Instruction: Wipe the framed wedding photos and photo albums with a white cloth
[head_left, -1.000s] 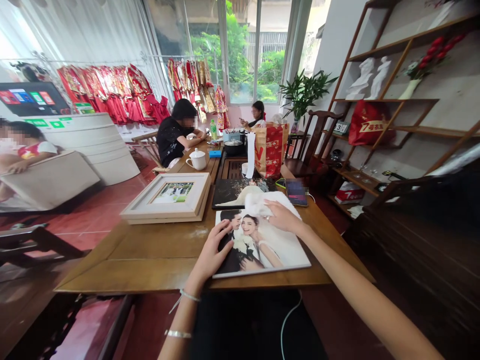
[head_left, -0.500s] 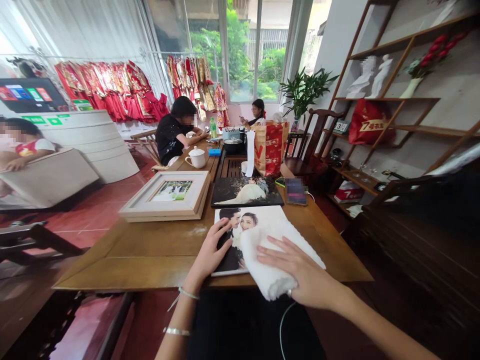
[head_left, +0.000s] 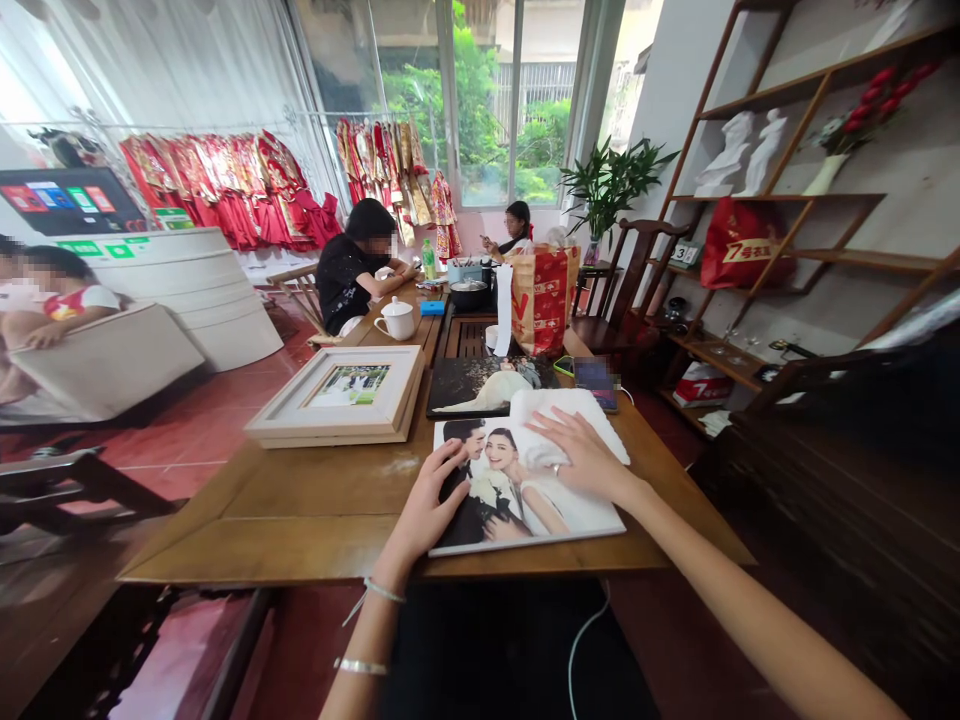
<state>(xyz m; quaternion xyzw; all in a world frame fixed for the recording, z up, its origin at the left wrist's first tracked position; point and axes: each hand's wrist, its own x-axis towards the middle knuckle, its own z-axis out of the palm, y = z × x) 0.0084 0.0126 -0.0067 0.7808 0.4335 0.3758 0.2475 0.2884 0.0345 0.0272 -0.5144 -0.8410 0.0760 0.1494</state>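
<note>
A photo panel (head_left: 510, 510) showing a couple in wedding dress lies flat near the table's front edge. On its left side rests my left hand (head_left: 437, 490), open, fingers stretched out over the dark suit. My right hand (head_left: 574, 450) holds a folded white towel (head_left: 600, 412) against the panel's upper right, with its fingers spread over the cloth. The towel reaches past the panel's far edge onto a dark photo panel (head_left: 457, 395) behind. Part of the picture is hidden beneath the towel and both hands.
To the left are stacked pale picture frames (head_left: 337, 395) and a white lidded mug (head_left: 396, 320). A paper bag (head_left: 544, 300) stands behind the panels, near a phone (head_left: 598, 383). Two people sit at the far end of the wooden table (head_left: 300, 500).
My right hand has moved the towel away from me, from the panel's near right part to its far right corner, uncovering the lower picture. My left hand stays on the panel.
</note>
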